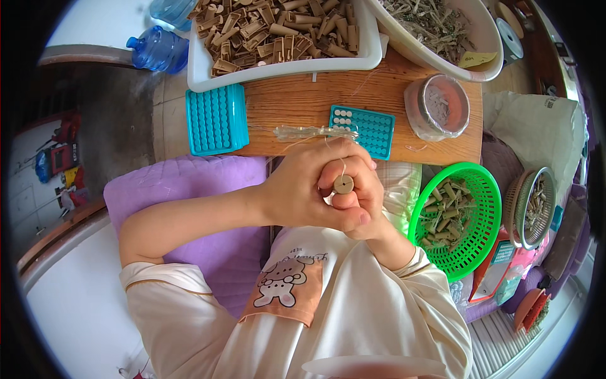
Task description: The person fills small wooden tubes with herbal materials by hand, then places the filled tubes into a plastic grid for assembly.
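Note:
My left hand (284, 189) and my right hand (368, 199) are clasped together in front of my chest, fingers wrapped over each other. Between them shows the round end of a tan cork-shaped piece (343, 184), with a small dark hole in it. A thin wire rises from it to a bundle of fine clear light-string wire (306, 132) lying across the top of the hands. The fingers hide the rest of the piece. Just beyond the hands lies a small teal tray (375, 129) with several white round discs in its left pockets.
A wooden table (287, 98) bears a white bin (252, 79) of tan shells, a cream basin (410, 50) of wire bundles, stacked teal trays (218, 120) and a clear tub (435, 107). At my right, a green basket (486, 234) holds tan pieces. Blue water bottles (158, 50) stand far left.

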Demonstrator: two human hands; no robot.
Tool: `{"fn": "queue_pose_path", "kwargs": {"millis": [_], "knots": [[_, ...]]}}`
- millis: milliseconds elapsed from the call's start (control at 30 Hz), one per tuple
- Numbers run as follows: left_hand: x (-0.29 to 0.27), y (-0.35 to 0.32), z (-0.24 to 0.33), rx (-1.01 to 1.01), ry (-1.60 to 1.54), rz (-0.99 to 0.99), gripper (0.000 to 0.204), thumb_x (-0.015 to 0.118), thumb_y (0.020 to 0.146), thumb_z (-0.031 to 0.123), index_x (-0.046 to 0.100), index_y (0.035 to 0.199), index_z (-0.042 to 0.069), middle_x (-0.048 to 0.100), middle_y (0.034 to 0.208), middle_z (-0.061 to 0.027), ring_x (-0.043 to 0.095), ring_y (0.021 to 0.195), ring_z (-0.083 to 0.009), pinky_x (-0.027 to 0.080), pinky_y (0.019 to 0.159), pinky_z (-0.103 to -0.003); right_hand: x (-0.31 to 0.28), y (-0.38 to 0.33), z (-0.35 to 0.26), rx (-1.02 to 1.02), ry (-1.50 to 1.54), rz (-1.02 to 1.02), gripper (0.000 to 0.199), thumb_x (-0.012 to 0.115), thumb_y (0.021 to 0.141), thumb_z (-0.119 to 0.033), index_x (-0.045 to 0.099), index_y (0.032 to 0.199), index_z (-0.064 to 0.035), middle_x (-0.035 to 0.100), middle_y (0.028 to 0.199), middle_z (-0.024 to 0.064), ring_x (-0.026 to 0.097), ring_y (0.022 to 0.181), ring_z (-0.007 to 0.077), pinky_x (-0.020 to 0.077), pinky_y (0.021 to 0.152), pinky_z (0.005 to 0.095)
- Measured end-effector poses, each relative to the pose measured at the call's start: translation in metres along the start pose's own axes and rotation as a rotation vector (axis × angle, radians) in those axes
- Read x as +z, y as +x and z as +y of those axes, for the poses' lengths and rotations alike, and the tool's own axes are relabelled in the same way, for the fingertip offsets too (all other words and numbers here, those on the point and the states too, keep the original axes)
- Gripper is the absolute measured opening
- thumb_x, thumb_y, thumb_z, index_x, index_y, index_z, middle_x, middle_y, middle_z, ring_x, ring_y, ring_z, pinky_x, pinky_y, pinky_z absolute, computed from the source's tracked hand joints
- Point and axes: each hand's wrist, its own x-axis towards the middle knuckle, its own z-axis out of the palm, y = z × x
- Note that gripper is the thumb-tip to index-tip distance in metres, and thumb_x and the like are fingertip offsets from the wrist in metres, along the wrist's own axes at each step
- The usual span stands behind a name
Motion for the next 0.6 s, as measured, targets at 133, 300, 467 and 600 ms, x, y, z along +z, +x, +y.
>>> {"fn": "queue_pose_path", "kwargs": {"millis": [133, 300, 467, 600], "knots": [[0.004, -0.005, -0.01, 0.022, -0.001, 0.087, 0.051, 0.074, 0.055, 0.031, 0.051, 0.092, 0.005, 0.053, 0.075, -0.0056, 0.052, 0.063, -0.014, 0.043, 0.055, -0.026, 0.002, -0.004, 0.017, -0.029, -0.097, 0.021, 0.02, 0.053, 0.079, -0.026, 0.049, 0.081, -0.0066, 0.049, 0.071, 0.0023, 0.047, 0.061, 0.0137, 0.0359, 0.051, 0.0249], [-0.002, 0.004, -0.006, -0.331, 0.011, -0.112, 0.057, 0.07, 0.062, 0.035, 0.047, 0.104, 0.003, 0.054, 0.092, -0.0095, 0.054, 0.083, -0.0202, 0.044, 0.073, -0.03, -0.017, -0.013, 0.024, 0.148, 0.09, 0.055, 0.027, 0.051, 0.081, -0.03, 0.048, 0.087, -0.0037, 0.049, 0.077, 0.0033, 0.046, 0.067, 0.0105, 0.039, 0.06, 0.0228], [-0.031, 0.001, -0.016, -0.248, 0.38, -0.383, 0.048, 0.06, 0.071, 0.03, 0.046, 0.108, 0.003, 0.054, 0.099, -0.0147, 0.051, 0.094, -0.0319, 0.04, 0.081, -0.038, -0.107, -0.084, 0.031, 0.191, -0.357, 0.673, 0.023, 0.048, 0.083, -0.017, 0.051, 0.1, -0.0016, 0.052, 0.086, 0.0055, 0.05, 0.079, 0.0145, 0.0419, 0.07, 0.0264], [-0.059, 0.016, -0.009, -0.361, 0.884, -0.28, 0.033, 0.056, 0.074, 0.023, 0.051, 0.1, 0.004, 0.055, 0.094, -0.0126, 0.053, 0.087, -0.0294, 0.043, 0.075, -0.038, -0.206, -0.187, 0.019, 0.558, -1.0, 0.775, 0.028, 0.048, 0.081, -0.018, 0.05, 0.102, 0.0007, 0.057, 0.087, 0.0117, 0.056, 0.08, 0.0205, 0.0445, 0.071, 0.0285]]}}
